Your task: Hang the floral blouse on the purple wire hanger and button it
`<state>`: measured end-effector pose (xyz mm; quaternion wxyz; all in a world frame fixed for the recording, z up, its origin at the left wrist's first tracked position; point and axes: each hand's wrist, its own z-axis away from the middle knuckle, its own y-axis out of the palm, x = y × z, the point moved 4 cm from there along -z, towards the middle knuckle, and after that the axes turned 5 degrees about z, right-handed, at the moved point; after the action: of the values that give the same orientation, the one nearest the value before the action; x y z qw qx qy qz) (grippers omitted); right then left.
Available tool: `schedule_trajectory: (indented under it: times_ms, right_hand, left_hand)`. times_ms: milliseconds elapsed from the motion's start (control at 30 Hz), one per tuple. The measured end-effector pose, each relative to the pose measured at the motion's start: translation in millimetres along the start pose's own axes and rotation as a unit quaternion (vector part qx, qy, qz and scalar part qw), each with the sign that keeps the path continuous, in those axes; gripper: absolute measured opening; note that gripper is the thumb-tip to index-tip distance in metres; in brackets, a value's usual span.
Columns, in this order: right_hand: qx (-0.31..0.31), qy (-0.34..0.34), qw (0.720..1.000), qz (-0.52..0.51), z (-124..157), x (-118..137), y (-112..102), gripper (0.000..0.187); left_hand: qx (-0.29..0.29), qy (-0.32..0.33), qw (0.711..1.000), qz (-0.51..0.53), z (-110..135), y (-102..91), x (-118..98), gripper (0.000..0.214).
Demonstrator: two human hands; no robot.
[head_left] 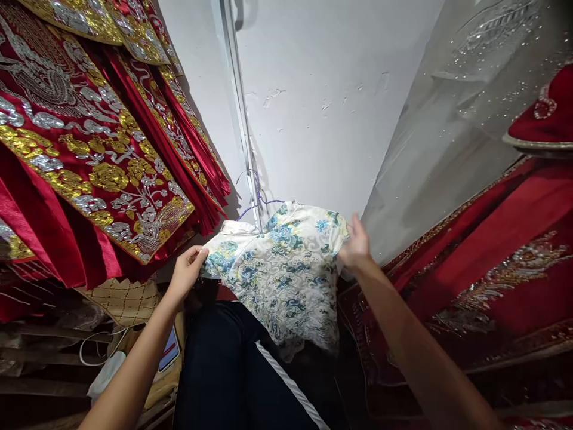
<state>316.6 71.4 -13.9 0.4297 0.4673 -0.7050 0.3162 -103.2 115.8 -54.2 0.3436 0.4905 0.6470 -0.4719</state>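
Observation:
A white brocade top with blue and green flowers [282,275] hangs on a purple wire hanger [256,194] against a white wall. My left hand [185,272] pinches the garment's left sleeve edge, fingers closed on the cloth. At the other shoulder, my right hand [356,243] grips the right sleeve. The top is spread flat between both hands, its hem hanging over dark trousers with a white stripe [242,370].
Red robes with gold and silver embroidery [89,149] hang at the left. A clear sequinned garment cover [447,131] and more red embroidered cloth [492,263] fill the right. A white pipe [237,101] runs up the wall. Boxes, a cable and gold quilted fabric [125,301] lie lower left.

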Motion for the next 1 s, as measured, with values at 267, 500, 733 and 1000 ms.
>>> schedule_trajectory:
  times_ms: [267, 500, 733, 1000]
  right_hand:
    - [-0.168, 0.065, 0.972, -0.149, -2, 31, -28, 0.033]
    - [0.042, -0.212, 0.976, -0.01, 148, 80, 38, 0.025]
    - [0.367, -0.26, 0.887, 0.103, 161, 71, 76, 0.028]
    - [0.331, 0.017, 0.932, 0.148, 69, 33, 43, 0.033]
  left_hand:
    - [-0.114, 0.01, 0.972, 0.203, -14, 11.3, -60, 0.056]
    - [0.079, -0.011, 0.97, 0.232, 38, 61.7, -136, 0.047]
    - [0.324, -0.213, 0.912, 0.135, 119, 50.3, -149, 0.041]
    - [0.139, 0.038, 0.985, -0.092, 59, -13.9, -145, 0.025]
